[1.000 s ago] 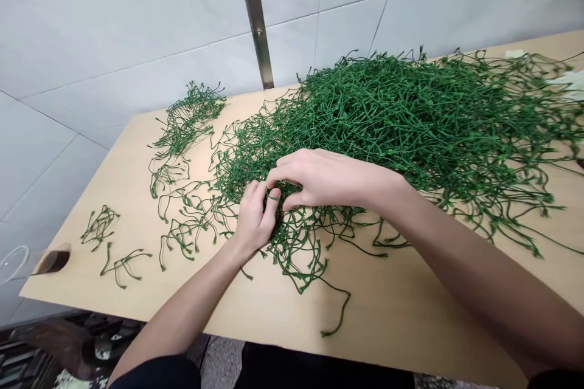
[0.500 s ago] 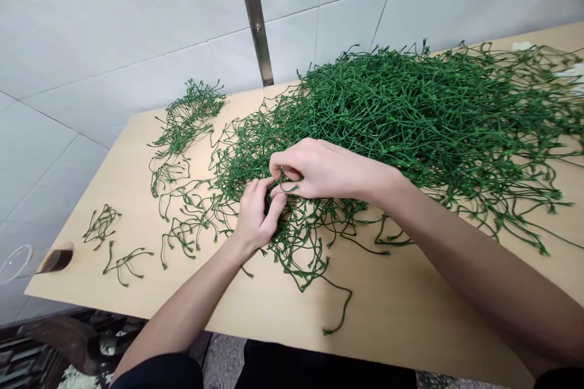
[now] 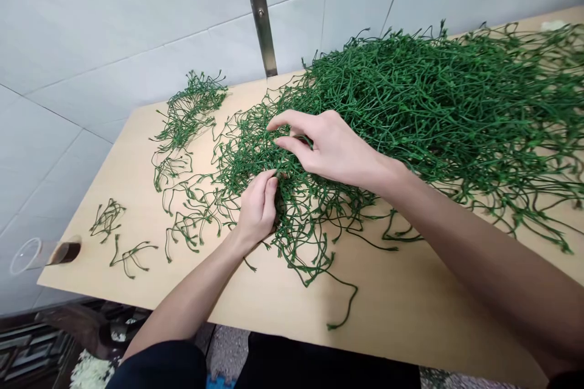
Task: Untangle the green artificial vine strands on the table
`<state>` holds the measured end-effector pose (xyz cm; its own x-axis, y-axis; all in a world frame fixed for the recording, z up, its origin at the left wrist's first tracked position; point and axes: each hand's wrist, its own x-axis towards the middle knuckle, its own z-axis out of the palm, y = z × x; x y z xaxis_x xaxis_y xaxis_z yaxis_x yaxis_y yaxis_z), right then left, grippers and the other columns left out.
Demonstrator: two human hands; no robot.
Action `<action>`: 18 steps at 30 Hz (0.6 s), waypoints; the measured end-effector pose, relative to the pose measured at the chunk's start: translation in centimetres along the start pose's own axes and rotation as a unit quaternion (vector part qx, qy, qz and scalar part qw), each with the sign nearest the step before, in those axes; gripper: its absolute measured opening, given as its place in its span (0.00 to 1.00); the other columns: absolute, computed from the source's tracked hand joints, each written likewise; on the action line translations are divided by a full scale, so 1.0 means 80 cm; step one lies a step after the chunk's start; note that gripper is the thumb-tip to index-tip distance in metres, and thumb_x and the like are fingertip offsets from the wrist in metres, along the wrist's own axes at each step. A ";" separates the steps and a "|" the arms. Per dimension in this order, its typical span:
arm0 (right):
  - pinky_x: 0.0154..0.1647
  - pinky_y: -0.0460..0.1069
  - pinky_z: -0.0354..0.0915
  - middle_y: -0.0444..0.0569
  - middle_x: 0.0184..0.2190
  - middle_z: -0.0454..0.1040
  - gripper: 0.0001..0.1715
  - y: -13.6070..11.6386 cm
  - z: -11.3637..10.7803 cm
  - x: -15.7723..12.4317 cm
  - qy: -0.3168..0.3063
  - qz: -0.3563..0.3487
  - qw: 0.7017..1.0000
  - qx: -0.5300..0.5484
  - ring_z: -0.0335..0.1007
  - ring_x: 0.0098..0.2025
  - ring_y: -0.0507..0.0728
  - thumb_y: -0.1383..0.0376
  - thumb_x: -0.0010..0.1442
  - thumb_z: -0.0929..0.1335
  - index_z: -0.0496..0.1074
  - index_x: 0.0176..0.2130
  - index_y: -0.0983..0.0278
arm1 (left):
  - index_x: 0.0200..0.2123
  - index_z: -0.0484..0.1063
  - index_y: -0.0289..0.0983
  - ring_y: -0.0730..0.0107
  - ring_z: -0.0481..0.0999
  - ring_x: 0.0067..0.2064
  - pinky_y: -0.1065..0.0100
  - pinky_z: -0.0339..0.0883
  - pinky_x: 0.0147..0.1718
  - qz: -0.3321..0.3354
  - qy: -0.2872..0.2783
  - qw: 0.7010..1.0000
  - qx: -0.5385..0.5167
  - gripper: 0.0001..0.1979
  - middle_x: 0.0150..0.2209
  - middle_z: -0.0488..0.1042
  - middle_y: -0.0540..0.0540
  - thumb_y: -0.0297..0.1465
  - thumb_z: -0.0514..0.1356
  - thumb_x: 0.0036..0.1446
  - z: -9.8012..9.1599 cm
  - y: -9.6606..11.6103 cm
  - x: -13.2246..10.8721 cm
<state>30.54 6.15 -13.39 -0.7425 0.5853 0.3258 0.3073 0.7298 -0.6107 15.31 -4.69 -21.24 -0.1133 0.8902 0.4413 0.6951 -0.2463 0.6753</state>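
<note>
The green strands (image 3: 420,94) lie in a broad heap along the back edge of the bench (image 3: 410,316), thickest beyond the right hand (image 3: 335,146) and thinning leftwards into a loose tangle around both hands. The left hand (image 3: 256,209) is at the near side of that tangle, thumb and forefinger drawn narrow against each other with green showing at their tips — whether a strand is pinched there I cannot tell. The right hand is over the tangle, farther from the front edge than the left; its thumb and forefinger point left with a clear gap between them, the other fingers curled behind. Its forearm slants in from the front right, while the left forearm crosses the front edge below a dark sleeve (image 3: 159,368). A smaller clump (image 3: 194,103) sits near the back left corner, a little bunch (image 3: 107,217) by the left edge, and one curved strand (image 3: 350,307) near the front edge. At the front left corner is a clear cup (image 3: 66,253) with dark contents.
</note>
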 end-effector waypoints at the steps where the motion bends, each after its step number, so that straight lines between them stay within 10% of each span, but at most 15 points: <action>1: 0.32 0.48 0.55 0.42 0.23 0.69 0.17 0.001 -0.001 0.001 0.008 0.004 1.000 -0.008 0.56 0.23 0.51 0.63 0.67 0.61 0.69 0.53 0.62 | 0.45 0.69 0.36 0.68 0.74 0.34 0.66 0.66 0.33 0.000 0.004 1.000 -0.001 0.19 0.32 0.74 0.45 0.41 0.44 0.70 0.000 0.000 -0.001; 4: 0.36 0.51 0.59 0.48 0.28 0.73 0.16 0.006 -0.019 0.002 0.089 0.024 0.994 -0.060 0.64 0.28 0.55 0.65 0.66 0.61 0.72 0.49 0.65 | 0.43 0.69 0.37 0.68 0.73 0.33 0.67 0.66 0.33 -0.007 0.010 1.000 -0.003 0.19 0.31 0.74 0.45 0.41 0.43 0.70 0.000 0.001 -0.003; 8: 0.34 0.53 0.61 0.55 0.34 0.74 0.19 0.009 -0.070 -0.007 0.344 0.075 0.932 -0.091 0.69 0.30 0.58 0.62 0.67 0.61 0.71 0.52 0.68 | 0.41 0.68 0.38 0.70 0.71 0.29 0.68 0.65 0.31 -0.036 0.019 0.999 -0.010 0.18 0.26 0.70 0.49 0.41 0.43 0.70 0.000 0.002 -0.003; 18: 0.56 0.66 0.57 0.59 0.51 0.72 0.20 0.011 -0.055 -0.002 0.060 0.030 0.986 -0.150 0.62 0.57 0.72 0.53 0.61 0.69 0.75 0.44 0.65 | 0.39 0.63 0.39 0.74 0.63 0.26 0.71 0.59 0.28 -0.014 0.014 1.000 -0.020 0.09 0.25 0.64 0.53 0.39 0.51 0.67 0.001 0.002 0.001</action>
<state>33.55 8.26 -10.78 -0.6471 0.6556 0.3891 0.5244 0.7533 -0.3970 15.45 -4.63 -21.15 -0.1526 0.8858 0.4383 0.6628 -0.2373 0.7103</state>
